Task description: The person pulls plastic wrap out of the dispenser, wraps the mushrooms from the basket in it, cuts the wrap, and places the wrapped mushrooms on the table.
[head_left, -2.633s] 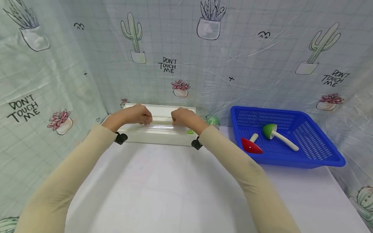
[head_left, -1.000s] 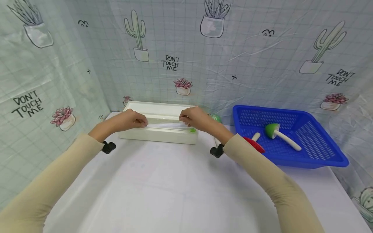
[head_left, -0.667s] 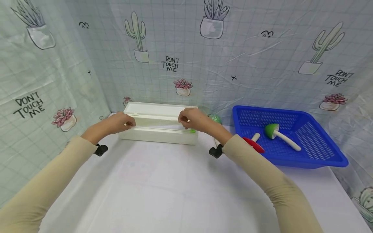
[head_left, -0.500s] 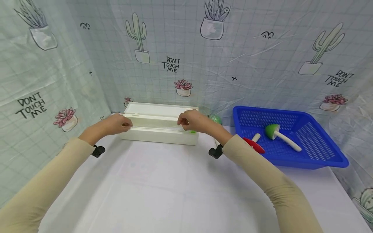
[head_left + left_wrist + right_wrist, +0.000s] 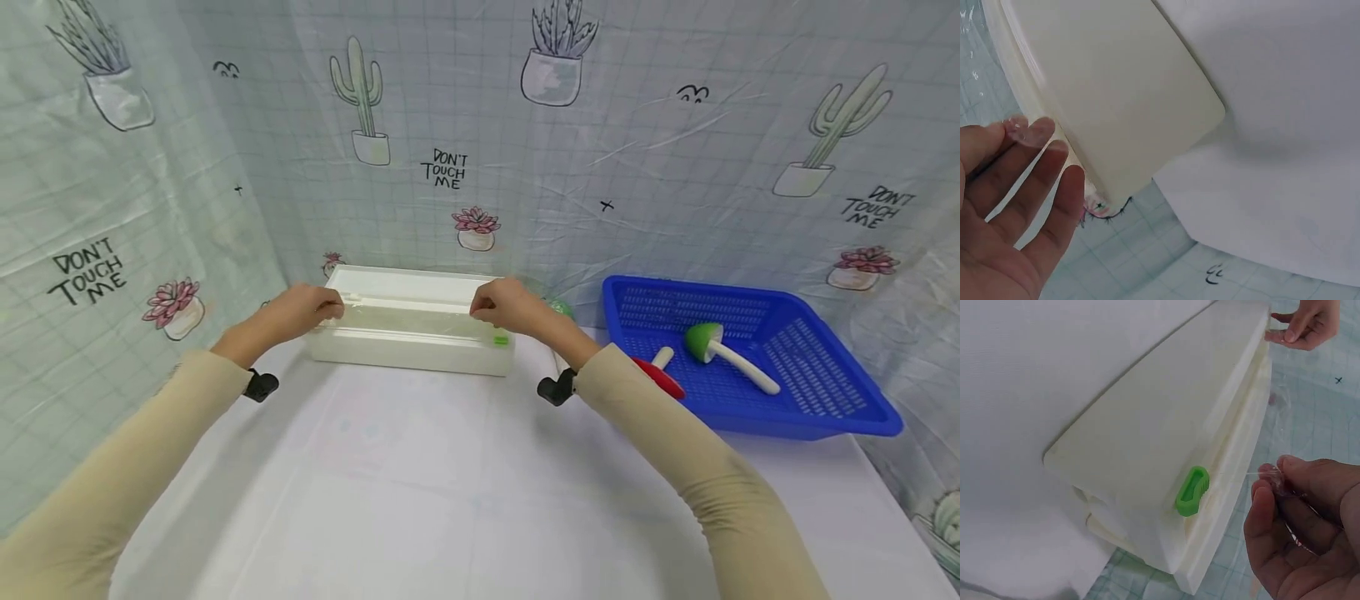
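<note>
A long white cling film dispenser lies at the back of the table with its lid tilted up behind. A green slide cutter sits near its right end. Above the dispenser's left end, my left hand pinches clear cling film between thumb and fingertips; the other fingers are spread. Over the right end, my right hand pinches the same kind of film with thumb and index finger. The film is see-through and its extent between the hands is hard to make out.
A blue plastic basket stands at the right, holding a green-capped toy mushroom and a red-capped one partly hidden by my right sleeve. Another green rounded thing is behind my right wrist. A patterned curtain closes off the back.
My hands were close together over the dispenser and have spread apart toward its two ends. In the last half second both rose slightly, and the white strip between them no longer shows.
</note>
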